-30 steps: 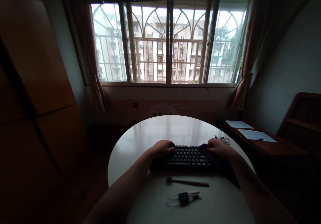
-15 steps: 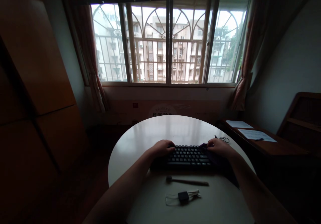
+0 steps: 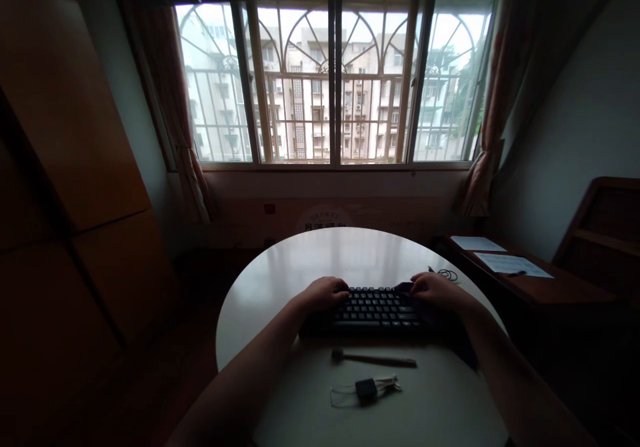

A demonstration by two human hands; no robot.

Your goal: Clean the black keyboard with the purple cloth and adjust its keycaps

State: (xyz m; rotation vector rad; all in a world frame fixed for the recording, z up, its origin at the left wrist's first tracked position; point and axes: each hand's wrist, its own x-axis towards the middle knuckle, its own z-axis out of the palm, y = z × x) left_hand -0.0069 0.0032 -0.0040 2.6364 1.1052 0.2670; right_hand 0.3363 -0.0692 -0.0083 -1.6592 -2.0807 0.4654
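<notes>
A black keyboard (image 3: 377,310) lies on the round white table (image 3: 280,260). My left hand (image 3: 326,293) is closed round the keyboard's left end, fingers at its back corner. Over the right part of the keys, my right hand (image 3: 434,291) pinches a dark cloth (image 3: 404,288), which drapes down beneath the hand and hides the keyboard's right end. A brush (image 3: 375,359) with a dark head lies in front of the keyboard. Nearer to me is a small black block (image 3: 366,389) with pale cords and a thin wire loop beside it.
A coiled black cable (image 3: 447,275) lies behind my right hand, near the table's edge. A brown side table (image 3: 565,287) at the right bears papers (image 3: 513,264) and a pen. Beyond the white table is a barred window (image 3: 333,120).
My right hand has shifted slightly to the left with the cloth over the keys. The left hand keeps its place on the keyboard. The camera view has tilted a little.
</notes>
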